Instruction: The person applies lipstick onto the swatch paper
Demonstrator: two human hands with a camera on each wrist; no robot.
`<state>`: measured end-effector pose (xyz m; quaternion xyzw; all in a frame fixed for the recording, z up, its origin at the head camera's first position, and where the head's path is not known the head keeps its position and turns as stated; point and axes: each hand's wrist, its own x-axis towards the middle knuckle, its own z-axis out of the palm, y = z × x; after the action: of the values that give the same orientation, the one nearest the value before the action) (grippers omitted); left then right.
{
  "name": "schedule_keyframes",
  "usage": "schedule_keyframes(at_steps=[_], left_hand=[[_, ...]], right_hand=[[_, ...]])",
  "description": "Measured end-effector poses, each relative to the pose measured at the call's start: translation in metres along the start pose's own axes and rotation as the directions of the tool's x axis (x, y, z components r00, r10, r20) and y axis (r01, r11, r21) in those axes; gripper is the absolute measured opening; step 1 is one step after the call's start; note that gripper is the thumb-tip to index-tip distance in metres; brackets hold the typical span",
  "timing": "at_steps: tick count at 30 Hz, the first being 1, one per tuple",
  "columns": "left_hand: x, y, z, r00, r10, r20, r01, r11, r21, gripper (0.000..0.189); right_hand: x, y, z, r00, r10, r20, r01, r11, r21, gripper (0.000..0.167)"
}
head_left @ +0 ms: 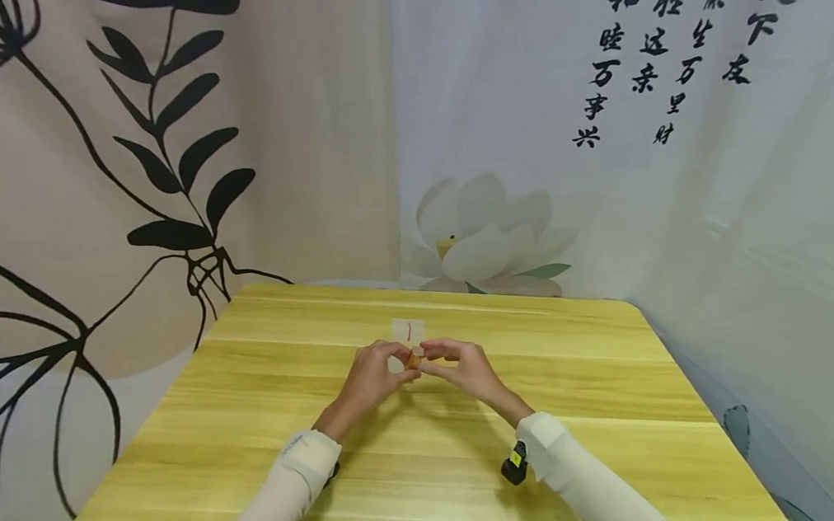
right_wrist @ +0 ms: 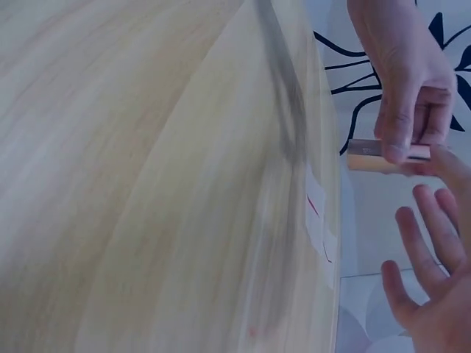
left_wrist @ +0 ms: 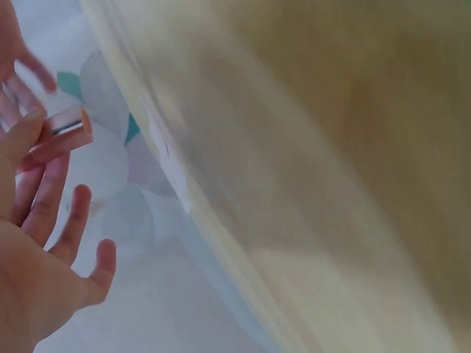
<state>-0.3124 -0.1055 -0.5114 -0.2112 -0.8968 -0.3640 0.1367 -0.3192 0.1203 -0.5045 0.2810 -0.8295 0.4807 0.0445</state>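
A small rose-gold lipstick tube (head_left: 415,360) is between my two hands above the far half of the table. My left hand (head_left: 369,378) pinches it between thumb and finger. In the left wrist view the tube (left_wrist: 65,144) points a hollow end past that thumb, while the other left fingers stay spread. From the opposite side my right hand (head_left: 474,370) grips the tube's other end with its fingertips. The right wrist view has the tube (right_wrist: 362,159) across the left thumb, with the remaining right fingers stretched out below; the right fingertips' contact is partly out of frame.
Under and beyond the hands a white paper slip (head_left: 409,327) with a red stroke lies near the far edge of the wood-grain table (head_left: 570,479). A second slip (right_wrist: 330,254) with a mark adjoins it. Printed curtains (head_left: 317,137) hang behind the table.
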Motion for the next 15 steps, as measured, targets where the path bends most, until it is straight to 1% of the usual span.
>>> schedule_keyframes(at_steps=[3, 6, 8, 10, 12, 15], left_hand=[[0.007, -0.014, -0.016, 0.998, -0.06, -0.013, 0.06, 0.998, -0.013, 0.021], [0.013, -0.036, -0.034, 0.991, -0.127, -0.041, 0.126, 0.992, -0.022, 0.019], [0.015, -0.051, -0.043, 0.983, -0.174, -0.054, 0.174, 0.985, -0.016, 0.02], [0.015, -0.065, -0.05, 0.976, -0.209, -0.058, 0.21, 0.978, 0.01, 0.02], [0.011, -0.079, -0.056, 0.967, -0.247, -0.057, 0.249, 0.968, 0.042, 0.02], [0.006, -0.093, -0.06, 0.955, -0.293, -0.05, 0.296, 0.953, 0.072, 0.019]], right_hand=[[-0.003, 0.0, -0.003, 1.0, -0.007, -0.001, 0.007, 0.999, -0.036, 0.042], [-0.009, 0.003, -0.007, 1.0, -0.008, -0.004, 0.008, 0.999, -0.049, 0.042], [-0.014, 0.007, -0.01, 1.0, -0.004, -0.005, 0.004, 0.999, -0.052, 0.041], [-0.02, 0.012, -0.012, 1.0, 0.004, -0.002, -0.004, 0.998, -0.06, 0.041], [-0.023, 0.016, -0.012, 1.0, 0.01, 0.003, -0.01, 0.997, -0.072, 0.042], [-0.028, 0.02, -0.013, 1.0, 0.015, 0.005, -0.014, 0.995, -0.094, 0.042]])
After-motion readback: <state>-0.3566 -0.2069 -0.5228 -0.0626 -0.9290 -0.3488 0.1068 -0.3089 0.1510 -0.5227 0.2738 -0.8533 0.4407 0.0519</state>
